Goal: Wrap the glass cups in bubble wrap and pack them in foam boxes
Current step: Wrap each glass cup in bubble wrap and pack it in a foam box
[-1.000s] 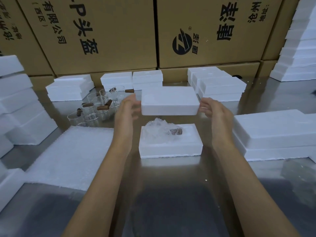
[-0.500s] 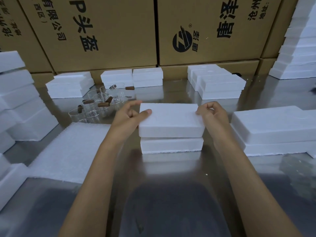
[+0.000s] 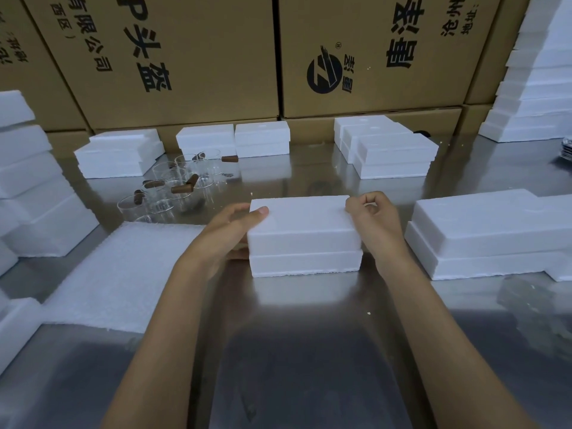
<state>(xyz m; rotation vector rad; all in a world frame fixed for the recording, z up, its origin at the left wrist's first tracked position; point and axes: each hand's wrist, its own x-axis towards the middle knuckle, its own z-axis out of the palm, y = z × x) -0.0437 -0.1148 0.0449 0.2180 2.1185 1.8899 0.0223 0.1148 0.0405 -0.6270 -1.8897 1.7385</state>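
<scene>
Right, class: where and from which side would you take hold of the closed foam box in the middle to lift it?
Grip the closed foam box by its two short ends, low on the bottom half, coming from left and right: the lid merely sits on top.

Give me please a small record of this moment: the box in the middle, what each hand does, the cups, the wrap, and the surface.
center box: foam lid sits on foam box base, closed
left hand: grips the lid's left end, thumb on top
right hand: fingers curled, at the lid's right end
glass cups: unwrapped group with brown handles, behind the left hand
bubble wrap sheet: flat, left of the box
surface: steel table
</scene>
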